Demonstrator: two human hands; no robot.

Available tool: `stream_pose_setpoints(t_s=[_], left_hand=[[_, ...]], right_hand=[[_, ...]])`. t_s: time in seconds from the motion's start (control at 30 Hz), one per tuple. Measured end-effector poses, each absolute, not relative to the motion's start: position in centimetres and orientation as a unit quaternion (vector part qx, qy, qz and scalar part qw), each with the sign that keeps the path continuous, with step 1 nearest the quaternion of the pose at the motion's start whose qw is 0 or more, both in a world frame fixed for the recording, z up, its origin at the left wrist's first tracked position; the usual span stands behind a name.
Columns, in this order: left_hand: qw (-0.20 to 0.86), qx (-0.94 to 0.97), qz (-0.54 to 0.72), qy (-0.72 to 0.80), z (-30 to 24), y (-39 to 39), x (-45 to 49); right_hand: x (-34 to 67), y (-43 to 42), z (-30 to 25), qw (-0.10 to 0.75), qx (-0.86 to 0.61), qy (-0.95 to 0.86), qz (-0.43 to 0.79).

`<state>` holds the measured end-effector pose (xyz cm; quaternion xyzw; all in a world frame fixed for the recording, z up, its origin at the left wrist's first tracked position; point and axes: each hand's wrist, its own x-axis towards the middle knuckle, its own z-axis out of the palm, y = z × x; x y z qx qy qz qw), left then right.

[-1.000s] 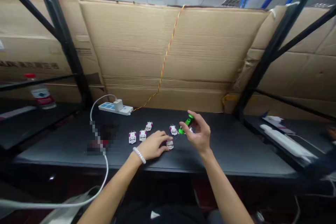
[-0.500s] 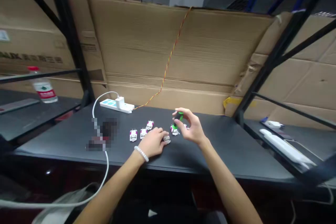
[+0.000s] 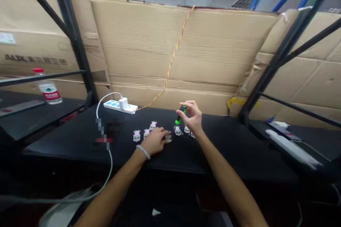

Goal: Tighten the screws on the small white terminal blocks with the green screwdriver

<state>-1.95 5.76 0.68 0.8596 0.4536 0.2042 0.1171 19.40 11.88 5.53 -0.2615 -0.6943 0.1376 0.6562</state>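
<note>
Nearest to the person, the left hand (image 3: pixel 156 141), with a beaded bracelet (image 3: pixel 143 151) on its wrist, is lying palm-down on the black worktop (image 3: pixel 226 152) at about 12 o'clock. Its fingertips (image 3: pixel 168 133) are resting at a small white module (image 3: pixel 168 137), though I can't tell whether they are gripping it. The right hand (image 3: pixel 191 117) is hovering slightly to the right, clenched around a small green-and-black object (image 3: pixel 180 116), pinching it between thumb and fingers above the modules. The object is too small and blurred for me to name.

Six more white modules with magenta marks are sitting in a loose scatter around 12 o'clock, all well back from the worktop's front edge. The nearest lie just beneath the right hand, which is well apart from the worktop's far right end at 2 o'clock.

Farther off at 11 o'clock, a white power strip (image 3: pixel 119 106) is lying near the back edge, a white cable (image 3: pixel 101 113) curving from it over the worktop. A red-and-yellow wire (image 3: pixel 173 64) is climbing the cardboard sheet (image 3: pixel 160 42) behind. A water bottle (image 3: pixel 48 90) is standing on a dark shelf (image 3: pixel 23 120) at 10 o'clock.
</note>
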Motion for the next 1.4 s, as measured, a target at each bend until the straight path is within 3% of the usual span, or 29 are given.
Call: stream_pose_setpoints(t_s=[0.23, 0.5, 0.7, 0.9, 1.4], left_hand=[[0.105, 0.867, 0.200, 0.445, 0.4, 6.1, -2.1], [0.101, 0.870, 0.199, 0.439, 0.3, 6.1, -2.2], [0.101, 0.873, 0.194, 0.436, 0.6, 5.9, -2.2], [0.095, 0.874, 0.196, 0.434, 0.4, 6.0, -2.2], [0.086, 0.884, 0.177, 0.424, 0.4, 6.1, -2.1]], right_hand=[[18.8, 11.2, 5.2, 0.630, -0.232, -0.718, 0.184], [18.7, 10.9, 5.4, 0.665, -0.245, -0.690, 0.146], [18.6, 10.5, 5.6, 0.622, -0.219, -0.732, 0.171], [18.7, 10.2, 5.8, 0.639, -0.259, -0.716, 0.113], [18.8, 9.7, 6.4, 0.610, -0.243, -0.745, 0.122]])
